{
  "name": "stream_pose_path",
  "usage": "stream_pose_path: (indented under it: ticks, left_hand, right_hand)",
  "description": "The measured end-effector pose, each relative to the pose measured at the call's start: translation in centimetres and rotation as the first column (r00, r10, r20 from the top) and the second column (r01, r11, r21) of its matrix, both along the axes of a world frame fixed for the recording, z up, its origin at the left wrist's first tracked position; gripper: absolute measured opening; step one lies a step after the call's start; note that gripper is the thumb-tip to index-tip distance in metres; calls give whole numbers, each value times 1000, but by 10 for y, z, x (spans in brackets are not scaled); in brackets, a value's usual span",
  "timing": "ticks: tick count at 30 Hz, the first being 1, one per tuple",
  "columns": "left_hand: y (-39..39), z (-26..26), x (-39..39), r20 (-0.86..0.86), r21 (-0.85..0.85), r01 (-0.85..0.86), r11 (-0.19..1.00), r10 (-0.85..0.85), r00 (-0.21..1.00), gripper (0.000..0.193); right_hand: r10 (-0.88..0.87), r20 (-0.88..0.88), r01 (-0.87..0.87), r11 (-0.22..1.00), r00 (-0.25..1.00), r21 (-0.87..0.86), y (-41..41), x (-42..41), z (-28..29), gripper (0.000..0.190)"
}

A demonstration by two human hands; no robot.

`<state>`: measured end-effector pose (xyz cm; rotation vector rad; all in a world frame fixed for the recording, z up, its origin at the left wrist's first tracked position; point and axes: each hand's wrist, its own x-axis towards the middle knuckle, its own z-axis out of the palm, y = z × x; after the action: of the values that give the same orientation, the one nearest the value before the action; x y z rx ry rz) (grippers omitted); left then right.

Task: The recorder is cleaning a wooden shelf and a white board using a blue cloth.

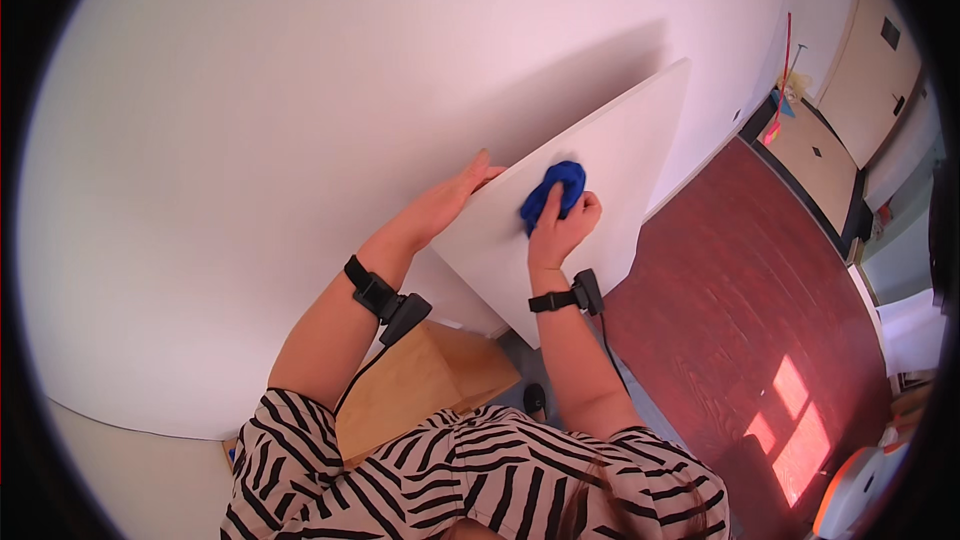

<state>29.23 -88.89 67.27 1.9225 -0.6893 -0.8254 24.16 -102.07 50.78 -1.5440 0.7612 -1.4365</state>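
Observation:
A flat white panel (630, 131) stands out at an angle in front of me, close to the white wall, and casts a shadow on it. My left hand (450, 199) holds the panel at its upper left edge; some of its fingers are hidden behind the board. In my right hand (566, 229) is a bunched blue cloth (570, 174), pressed against the panel's face. Black straps with small devices sit on both forearms: the left device (405, 317) and the right device (589, 291) each trail a cable.
A light wooden box (397, 390) stands below my left forearm, near a dark shoe (534, 397). White wall (225, 165) fills the left. Reddish-brown wood flooring (720, 270) runs right towards a pale door (874, 67). An orange-and-white object (855, 484) is at lower right.

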Motion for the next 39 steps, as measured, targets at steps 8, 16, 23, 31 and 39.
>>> stream_pose_path:
  ticks: [8,16,23,31,39]
  left_hand:
    - [-9,10,-12,26,-32,-5,999,6,1000,80]
    - [-2,4,-5,69,-62,15,998,-11,998,82]
    - [-13,22,-15,200,81,1,997,-17,980,74]
    - [0,5,-3,405,10,-45,999,37,914,56]
    - [-3,16,-13,517,138,-261,955,156,842,37]
  right_hand:
    - [140,71,-128,980,988,-149,76,-18,15,55]
    - [315,18,-274,849,949,-451,54,-25,16,49]
    - [36,203,-76,979,978,190,-71,23,41,45]
    - [475,-63,-451,773,878,-447,35,-17,12,41]
    - [308,108,-236,874,945,-424,-89,36,23,47]
